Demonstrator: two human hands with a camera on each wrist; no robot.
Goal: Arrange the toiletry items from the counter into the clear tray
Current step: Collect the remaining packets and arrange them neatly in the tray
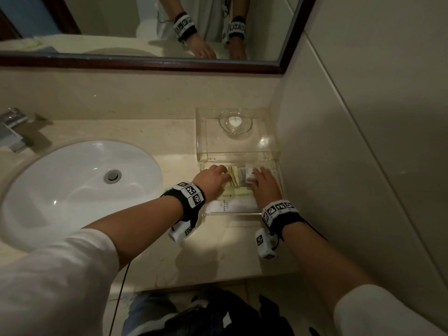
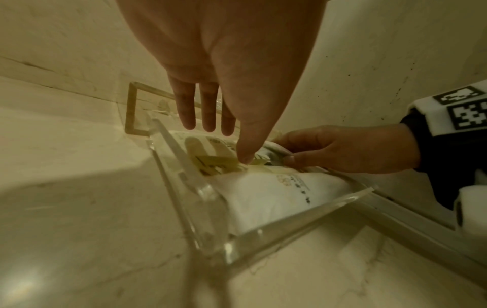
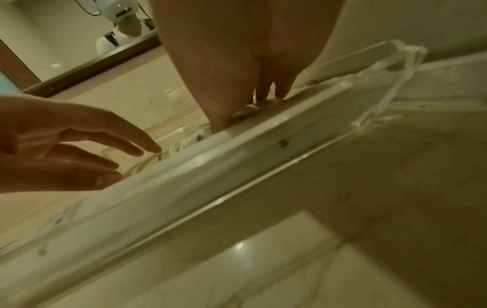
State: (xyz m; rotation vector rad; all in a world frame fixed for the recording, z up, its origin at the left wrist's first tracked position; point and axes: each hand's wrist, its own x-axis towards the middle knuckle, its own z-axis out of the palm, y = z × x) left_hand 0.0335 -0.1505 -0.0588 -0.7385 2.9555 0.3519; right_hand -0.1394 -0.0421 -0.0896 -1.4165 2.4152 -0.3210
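The clear tray (image 1: 232, 213) (image 2: 303, 218) (image 3: 237, 166) sits on the counter against the right wall. A long white packet (image 1: 232, 206) (image 2: 263, 193) lies along its front, and a green-striped packet (image 1: 234, 178) (image 2: 213, 162) lies behind that. My left hand (image 1: 213, 177) (image 2: 242, 135) (image 3: 79, 150) reaches in from the left with straight fingers, its thumb tip on the green packet. My right hand (image 1: 264, 185) (image 2: 342, 150) (image 3: 237, 73) is inside the tray's right side. Its thumb and curled fingers pinch a small white packet (image 1: 249, 174) (image 2: 269, 151).
Behind the tray stands a clear acrylic box (image 1: 201, 132) holding a glass dish (image 1: 235, 122) with a white soap. The white sink (image 1: 80, 187) and chrome tap (image 1: 12, 132) are to the left. The wall (image 1: 339, 141) is close on the right, with a mirror (image 1: 145, 27) above.
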